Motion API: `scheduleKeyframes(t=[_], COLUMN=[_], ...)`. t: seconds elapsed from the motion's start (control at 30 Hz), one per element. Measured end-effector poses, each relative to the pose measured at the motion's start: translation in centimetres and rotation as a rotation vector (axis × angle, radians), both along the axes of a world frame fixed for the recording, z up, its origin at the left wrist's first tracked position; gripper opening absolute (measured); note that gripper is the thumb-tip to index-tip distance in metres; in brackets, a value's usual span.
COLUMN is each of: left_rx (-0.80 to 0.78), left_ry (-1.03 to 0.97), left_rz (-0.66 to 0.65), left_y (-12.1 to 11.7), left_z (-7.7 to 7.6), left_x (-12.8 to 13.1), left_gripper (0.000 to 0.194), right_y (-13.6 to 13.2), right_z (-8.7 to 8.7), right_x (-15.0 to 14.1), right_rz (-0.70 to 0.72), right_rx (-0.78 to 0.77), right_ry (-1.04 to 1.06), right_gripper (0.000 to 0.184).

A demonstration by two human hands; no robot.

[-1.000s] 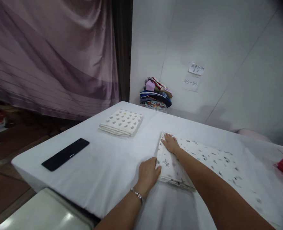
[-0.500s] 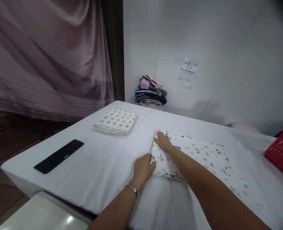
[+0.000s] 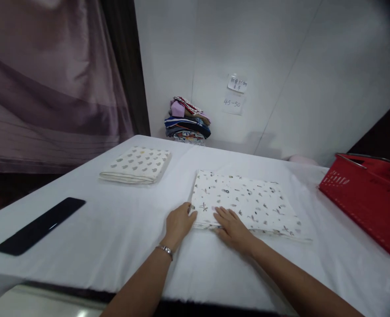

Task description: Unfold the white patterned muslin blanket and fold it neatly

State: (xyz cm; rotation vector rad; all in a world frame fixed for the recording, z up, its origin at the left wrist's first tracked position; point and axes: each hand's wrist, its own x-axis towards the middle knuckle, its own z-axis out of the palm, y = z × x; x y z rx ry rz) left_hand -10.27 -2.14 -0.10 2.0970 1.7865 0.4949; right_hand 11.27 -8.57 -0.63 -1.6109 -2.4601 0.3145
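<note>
A white cloth [image 3: 248,200] printed with small plants and animals lies folded in a long flat rectangle on the white-covered table. My left hand [image 3: 178,223], with a silver bracelet at the wrist, is at the cloth's near left corner. Its thumb and fingers close on that corner from the side. My right hand [image 3: 232,230] rests open on the near edge, fingers stretched over the top layer and thumb at the fold. To the left lies a second folded cloth [image 3: 137,165], cream with grey prints, apart from both hands.
A flat black object [image 3: 39,226] lies on the table's left part. At the right stands a red plastic basket [image 3: 363,193]. A pile of folded fabrics [image 3: 187,121] is beyond the far edge, by a wall with paper notes [image 3: 233,103]. A curtain [image 3: 49,88] hangs at left.
My right hand has slid from the cloth's far left part to its near edge. My left hand stays at the near left corner. The view has turned right, showing more basket.
</note>
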Motion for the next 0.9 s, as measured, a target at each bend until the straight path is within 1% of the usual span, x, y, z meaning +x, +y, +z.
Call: scheduleKeyframes(t=[0.13,0.27,0.37,0.47,0.53,0.57,0.63,0.67,0.73,0.83,0.9], left_rx=[-0.003,0.015,0.031,0.058,0.132,0.196,0.358,0.432,0.517,0.5,0.46], left_ry=[-0.036,-0.044,-0.07,-0.124,-0.178,-0.202,-0.214,-0.199,-0.139,-0.066,-0.048], left_rz=[0.027,0.039,0.062,0.064,0.055,0.044,-0.01,-0.06,-0.213,-0.445,-0.516], left_y=[0.0,-0.2,-0.2,-0.3,-0.5,-0.6,-0.9,-1.2,-1.8,-2.5,-2.7], left_z=[0.1,0.0,-0.3,-0.8,-1.0,-1.1,-1.1,-1.1,-0.9,-0.7,-0.6], left_x=[0.0,0.1,0.2,0.1,-0.1,-0.1,-0.1,0.0,0.4,1.4,2.0], left_gripper=[0.029,0.03,0.031,0.036,0.041,0.041,0.036,0.032,0.025,0.018,0.014], right_y=[-3.1,-4.7,-5.3,-5.4,-5.1,-5.0,-4.6,-4.5,-4.3,-4.1,-3.7], right_z=[-0.5,-0.9,-1.3,-2.0,-2.6,-2.8,-3.3,-3.4,-3.5,-2.6,-1.5], right_x=[1.9,4.3,6.1,7.2,7.6,7.7,7.8,7.8,7.9,7.8,7.6], right_rz=[-0.029,-0.099,-0.152,-0.148,-0.134,-0.129,-0.117,-0.112,-0.104,-0.101,-0.084], right_rx=[0.076,0.129,0.194,0.293,0.379,0.425,0.502,0.529,0.548,0.502,0.429], right_ry=[-0.06,-0.072,-0.035,0.032,0.089,0.12,0.169,0.184,0.19,0.178,0.17], right_gripper=[0.054,0.05,0.044,0.04,0.037,0.035,0.031,0.03,0.028,0.026,0.025])
